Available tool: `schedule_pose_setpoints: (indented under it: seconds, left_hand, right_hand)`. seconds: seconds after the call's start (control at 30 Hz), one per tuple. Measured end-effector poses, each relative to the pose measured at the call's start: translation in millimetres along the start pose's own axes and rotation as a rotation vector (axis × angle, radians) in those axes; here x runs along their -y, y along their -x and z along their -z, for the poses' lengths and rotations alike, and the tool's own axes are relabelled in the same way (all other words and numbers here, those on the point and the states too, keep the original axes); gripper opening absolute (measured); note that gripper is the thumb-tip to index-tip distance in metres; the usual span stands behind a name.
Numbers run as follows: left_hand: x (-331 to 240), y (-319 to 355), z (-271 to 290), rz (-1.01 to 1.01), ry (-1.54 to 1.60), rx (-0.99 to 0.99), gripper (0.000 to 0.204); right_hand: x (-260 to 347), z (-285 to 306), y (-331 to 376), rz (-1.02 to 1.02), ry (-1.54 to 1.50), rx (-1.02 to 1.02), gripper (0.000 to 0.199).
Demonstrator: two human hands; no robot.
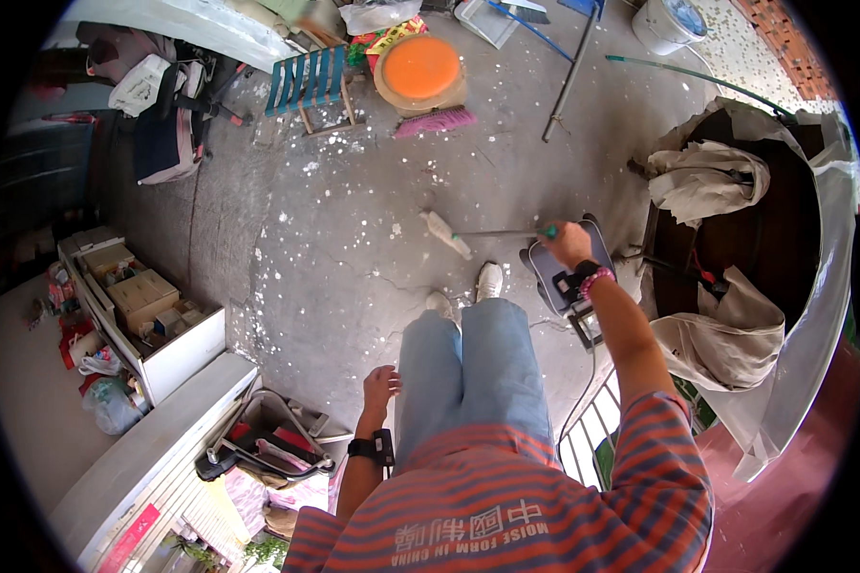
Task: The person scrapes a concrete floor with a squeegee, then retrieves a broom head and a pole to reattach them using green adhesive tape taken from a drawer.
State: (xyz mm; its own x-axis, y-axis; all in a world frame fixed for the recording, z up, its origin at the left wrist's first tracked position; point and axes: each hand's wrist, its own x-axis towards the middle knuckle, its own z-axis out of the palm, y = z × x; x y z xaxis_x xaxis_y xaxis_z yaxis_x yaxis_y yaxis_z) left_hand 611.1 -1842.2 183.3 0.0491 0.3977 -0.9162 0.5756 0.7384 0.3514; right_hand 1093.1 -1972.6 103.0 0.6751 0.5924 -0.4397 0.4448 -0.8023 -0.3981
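Striped orange shirt (pixel 506 497), jeans (pixel 468 372) (black wristbands)

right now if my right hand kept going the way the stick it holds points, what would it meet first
Probably the speckled grey concrete floor: your right hand grips a thin green-handled stick whose pale brush head points left and seems already near it; depth is unclear.

Orange round lid (pixel 420 67) and pink brush head (pixel 437 121) lay well beyond the grip; blue slatted chair (pixel 308 81) sat farther left; white-draped dark table (pixel 764 229) stood just right.
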Motion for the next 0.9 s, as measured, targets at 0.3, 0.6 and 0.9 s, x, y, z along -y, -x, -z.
schedule_pose_setpoints:
  seconds: [0.3,0.6,0.9]
  left_hand:
    - [-72,-57,15,-0.009,-0.218,0.126,0.027]
    - [-240,-136,25,-0.119,-0.506,0.303,0.023]
    - [-313,-159,9,-0.133,-0.726,0.324,0.020]
  right_hand:
    - [-16,70,20,-0.212,-0.120,-0.192,0.033]
    - [98,-60,169,-0.401,-0.519,-0.022,0.068]
    - [170,-126,123,-0.833,-0.997,-0.054,0.061]
